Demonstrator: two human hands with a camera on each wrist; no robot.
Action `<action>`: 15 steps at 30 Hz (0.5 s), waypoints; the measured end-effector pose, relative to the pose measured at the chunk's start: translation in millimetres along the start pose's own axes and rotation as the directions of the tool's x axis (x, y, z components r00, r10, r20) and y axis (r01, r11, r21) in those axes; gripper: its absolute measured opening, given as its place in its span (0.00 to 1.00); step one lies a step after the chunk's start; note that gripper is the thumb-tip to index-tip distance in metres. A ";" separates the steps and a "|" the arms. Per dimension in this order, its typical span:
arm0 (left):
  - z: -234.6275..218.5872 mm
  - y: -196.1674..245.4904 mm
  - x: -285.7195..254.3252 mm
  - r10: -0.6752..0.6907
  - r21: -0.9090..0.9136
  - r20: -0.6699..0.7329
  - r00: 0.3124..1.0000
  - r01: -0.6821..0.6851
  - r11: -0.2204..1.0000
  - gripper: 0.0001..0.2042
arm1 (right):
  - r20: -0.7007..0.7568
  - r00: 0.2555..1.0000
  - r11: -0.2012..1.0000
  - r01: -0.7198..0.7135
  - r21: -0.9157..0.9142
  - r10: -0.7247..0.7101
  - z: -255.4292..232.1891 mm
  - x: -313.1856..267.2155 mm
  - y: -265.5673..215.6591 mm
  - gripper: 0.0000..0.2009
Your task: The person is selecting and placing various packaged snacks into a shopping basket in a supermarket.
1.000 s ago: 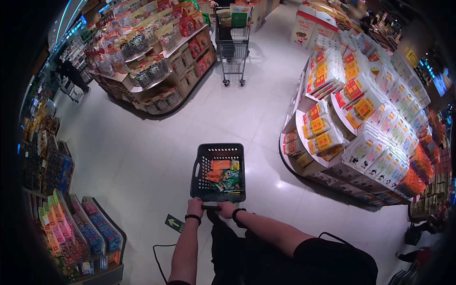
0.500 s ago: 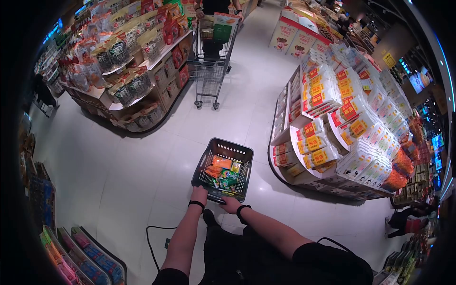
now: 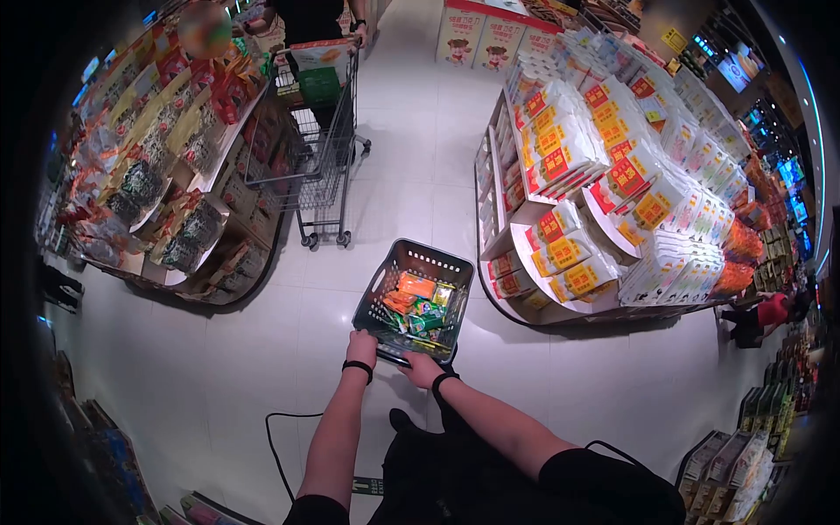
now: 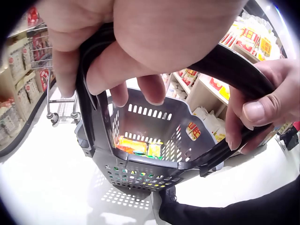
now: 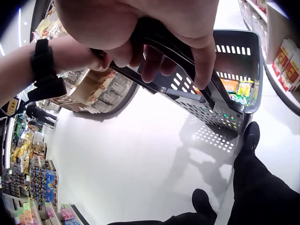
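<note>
A dark perforated basket (image 3: 381, 284) hangs in front of the body above the floor, with orange packets (image 3: 415, 285) and green packets (image 3: 427, 317) at its bottom. The left hand (image 3: 362, 346) grips the handle at its left part; in the left wrist view its fingers curl round the black handle (image 4: 234, 70). The right hand (image 3: 422, 369) holds the handle farther right, and in the right wrist view that hand (image 5: 140, 28) has its fingers wrapped over it. Each wrist wears a black band.
A shopping cart (image 3: 322, 166) pushed by a person stands ahead on the left, beside a shelf island of bagged goods (image 3: 144, 188). To the right is a rounded display of white and yellow packs (image 3: 560, 254). Pale floor (image 3: 420, 157) runs between them; more shelves line the lower edges.
The cart and its person have come nearer and shifted left in view. Both displays also slide left as the view turns. The basket has tilted slightly, with both hands still gripping its handle.
</note>
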State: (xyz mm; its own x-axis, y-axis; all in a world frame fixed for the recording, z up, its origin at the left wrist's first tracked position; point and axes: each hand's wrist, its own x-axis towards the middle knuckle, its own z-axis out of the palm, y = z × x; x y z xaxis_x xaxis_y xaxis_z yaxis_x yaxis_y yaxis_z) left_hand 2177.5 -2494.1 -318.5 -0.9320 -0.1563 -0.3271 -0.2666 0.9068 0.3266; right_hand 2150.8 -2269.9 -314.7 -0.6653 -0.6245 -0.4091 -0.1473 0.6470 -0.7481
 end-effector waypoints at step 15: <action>-29.2 61.9 182.5 0.042 0.100 0.176 0.983 -0.060 0.993 0.09 | 0.081 0.996 0.998 0.040 0.047 -0.044 -171.3 112.8 48.5 0.14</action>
State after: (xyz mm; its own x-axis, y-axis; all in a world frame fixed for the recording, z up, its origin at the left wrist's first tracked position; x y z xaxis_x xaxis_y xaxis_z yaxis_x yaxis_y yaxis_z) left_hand 1983.7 -2477.9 -332.1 -0.8845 -0.0467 -0.4642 -0.1842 0.9491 0.2555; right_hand 1943.2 -2234.0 -307.6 -0.5964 -0.6858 -0.4172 -0.1390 0.6001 -0.7877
